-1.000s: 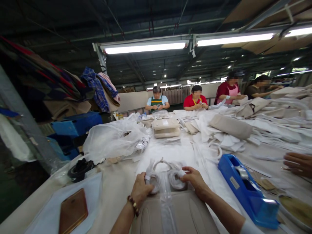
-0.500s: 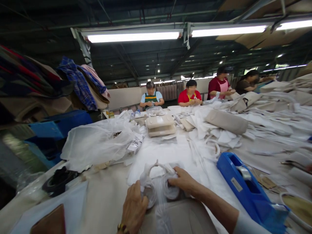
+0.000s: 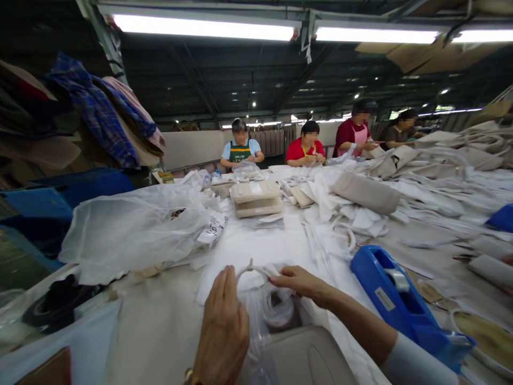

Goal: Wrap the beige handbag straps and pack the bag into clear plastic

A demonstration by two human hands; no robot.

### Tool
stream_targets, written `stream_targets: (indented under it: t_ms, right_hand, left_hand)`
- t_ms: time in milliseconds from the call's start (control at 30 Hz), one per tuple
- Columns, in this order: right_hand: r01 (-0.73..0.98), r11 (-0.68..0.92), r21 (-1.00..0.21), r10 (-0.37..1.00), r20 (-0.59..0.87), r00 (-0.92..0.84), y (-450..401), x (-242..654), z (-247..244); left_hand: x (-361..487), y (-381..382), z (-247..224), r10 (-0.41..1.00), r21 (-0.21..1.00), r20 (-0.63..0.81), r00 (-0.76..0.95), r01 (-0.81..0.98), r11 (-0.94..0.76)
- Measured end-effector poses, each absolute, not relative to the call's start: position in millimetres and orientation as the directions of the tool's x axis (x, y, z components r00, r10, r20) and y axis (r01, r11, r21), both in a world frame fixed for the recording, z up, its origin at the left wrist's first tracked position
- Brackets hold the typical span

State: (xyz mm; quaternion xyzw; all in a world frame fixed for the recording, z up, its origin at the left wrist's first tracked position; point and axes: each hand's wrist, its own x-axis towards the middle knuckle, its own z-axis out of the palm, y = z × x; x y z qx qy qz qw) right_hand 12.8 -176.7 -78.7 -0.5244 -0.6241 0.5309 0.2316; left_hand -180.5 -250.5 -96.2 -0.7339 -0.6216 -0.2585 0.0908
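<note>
On the counter [image 3: 154, 321], the coiled handle [image 3: 278, 310] of the beige bag [image 3: 298, 357] was already wrapped in clear film [image 3: 253, 323], the left hand's [image 3: 225, 327] fingers were held together, and whether the right hand [image 3: 305, 283] pinched anything, or fastening remained, could not be told.

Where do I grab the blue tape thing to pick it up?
Probably grab the blue tape dispenser across its long side walls, near the far end, coming from above. The body is long and narrow, its top looks uncovered, and the shiny near tip, maybe the cutter, is at the other end.
</note>
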Motion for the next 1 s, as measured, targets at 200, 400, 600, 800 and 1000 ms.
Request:
stream_targets:
  t_ms: [200, 400, 600, 800, 1000]
  right_hand:
    - [0.608, -0.002, -0.794, 0.895, -0.272, -0.353, -147.3, 2.6, -80.7]
    - [0.705, 0.166, -0.689, 0.860, -0.249, -0.446, -140.9, 11.6, -68.9]
    - [0.821, 0.173, -0.545, 0.923, -0.200, -0.328, -142.4, -5.4, -65.1]
    - [0.839, 0.216, -0.499, 0.925, -0.171, -0.340, -147.3, -5.0, -69.9]
    - [0.841, 0.192, -0.506, 0.921, -0.203, -0.333, -143.6, -7.0, -77.5]
  left_hand:
    - [-103.8, -223.6, -66.7, 1.000, 0.426, 0.022, -0.010, 0.905, 0.000]
    - [-91.7, -204.6, -69.7, 0.990, 0.470, -0.096, -0.107, 0.872, 0.140]
    - [-98.3, -197.3, -77.5, 0.976, 0.462, -0.176, -0.131, 0.864, 0.199]
    - [-89.1, -208.8, -76.2, 0.976, 0.388, -0.173, -0.131, 0.902, 0.190]
    - [-80.6, -212.7, -79.5, 0.985, 0.343, -0.121, -0.126, 0.925, 0.161]
